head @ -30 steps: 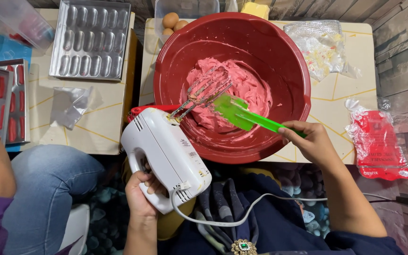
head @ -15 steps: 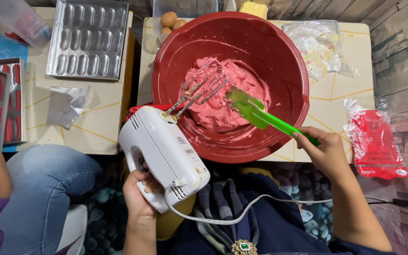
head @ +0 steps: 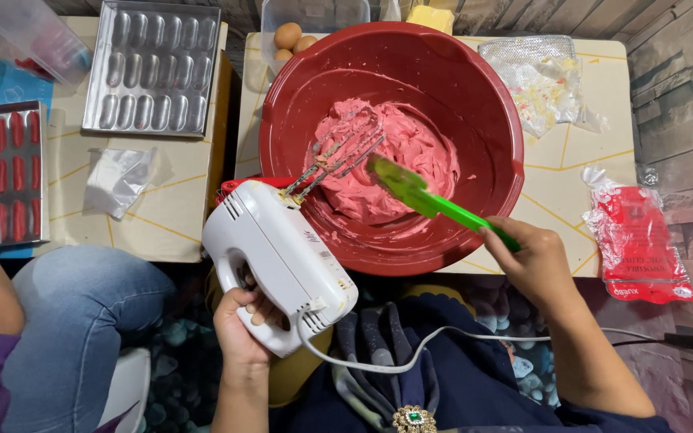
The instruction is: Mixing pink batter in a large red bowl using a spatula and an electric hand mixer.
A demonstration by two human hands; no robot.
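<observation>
A big red bowl (head: pixel 475 104) on the low table holds pink batter (head: pixel 411 152). My left hand (head: pixel 242 325) grips the handle of a white electric hand mixer (head: pixel 282 256); its metal beaters (head: pixel 338 152) are lifted above the batter, smeared pink. My right hand (head: pixel 535 261) holds a green spatula (head: pixel 427 200) by its handle, with the blade next to the beaters over the bowl. The mixer's white cord (head: pixel 411 353) trails across my lap.
A metal mould tray (head: pixel 154 68) lies at the back left, and trays with red filled moulds (head: pixel 14 168) at the far left. Eggs (head: pixel 286 36) sit behind the bowl. A red packet (head: pixel 635 240) and a clear plastic bag (head: pixel 543 76) lie right. Another person's knee in jeans (head: pixel 82 313) is left.
The spatula blade has moved left and up, closer to the beaters. The mixer stays lifted in my left hand, nearly in the same place.
</observation>
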